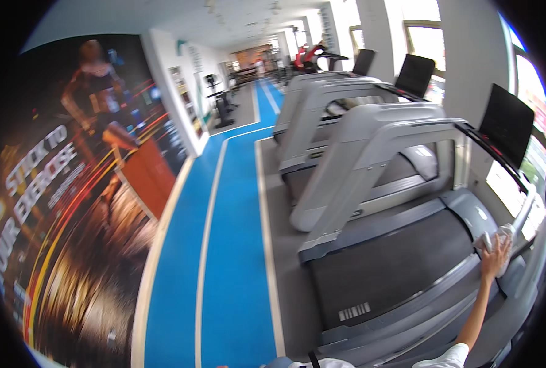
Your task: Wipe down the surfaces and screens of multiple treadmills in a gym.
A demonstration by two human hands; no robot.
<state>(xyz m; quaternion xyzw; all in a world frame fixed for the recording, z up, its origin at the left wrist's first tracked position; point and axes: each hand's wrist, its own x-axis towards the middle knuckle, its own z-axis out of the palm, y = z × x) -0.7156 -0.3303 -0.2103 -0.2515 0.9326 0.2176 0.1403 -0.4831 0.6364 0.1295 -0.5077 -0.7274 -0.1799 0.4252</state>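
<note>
My right hand [495, 260] reaches out at the right, its fingers spread over a crumpled whitish cloth [506, 233]. Cloth and hand press against the grey side frame of the nearest treadmill [340, 227], close to the front end of its deck. The dark running belt [395, 260] lies left of my hand. Above the hand, a black screen [507, 126] stands on the treadmill's console. My left hand is out of view; only a tiny skin-coloured patch shows at the lower edge, too little to make out.
More grey treadmills [322, 98] stand in a row beyond, along the windows. A blue floor lane [236, 245] with pale lines runs beside them. On the left is a wall with a large printed poster [70, 184]. An exercise bike [220, 101] stands farther back.
</note>
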